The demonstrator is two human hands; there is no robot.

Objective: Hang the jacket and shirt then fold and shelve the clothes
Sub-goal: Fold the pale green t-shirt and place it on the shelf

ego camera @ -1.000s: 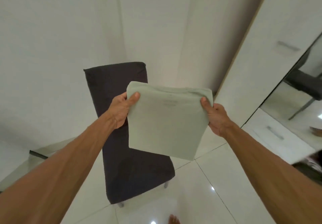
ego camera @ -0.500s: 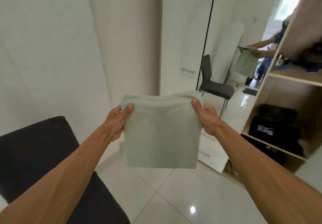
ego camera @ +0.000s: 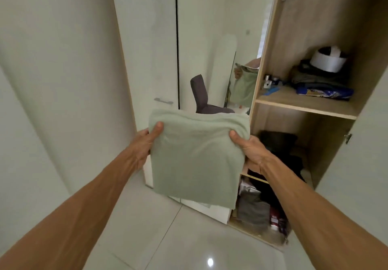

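A: Folded shirt (ego camera: 195,158), pale green, held up in the air in front of the open wardrobe (ego camera: 270,45). Not shelved yet.

B: Grip?

A: Both hands closed on it. Left hand (ego camera: 144,143) pinches the upper left corner, thumb on the front face. Right hand (ego camera: 249,150) pinches the upper right corner, same way. The rest hangs down from the top edge.

B: Which way does it go from here?

A: The open shelves sit to the right of and beyond the shirt. Middle shelf (ego camera: 302,106) is up and right, level with or a bit above the top fold. The compartment below it is right behind the right hand. So the right hand is nearer the wardrobe, and I'd guess it leads in.

B: Long axis?

A: Roughly square, slightly taller than wide as it hangs, with the top edge running left to right between the hands. It'd need tipping flat before it slides onto a board, I reckon.

B: How does it look?

A: Soft knit, neat fold, a few creases at the top where the thumbs bunch it. Lower right corner droops a little lower than the left one.

B: Room on the shelves?

A: Middle shelf has a white roll (ego camera: 327,59), dark clothes (ego camera: 315,78) and small bits at its left end, with bare board along the front. The lower compartment holds dark clothes too; can't tell how full it is. Mirror door (ego camera: 210,38) on the left reflects a dark chair (ego camera: 201,95).
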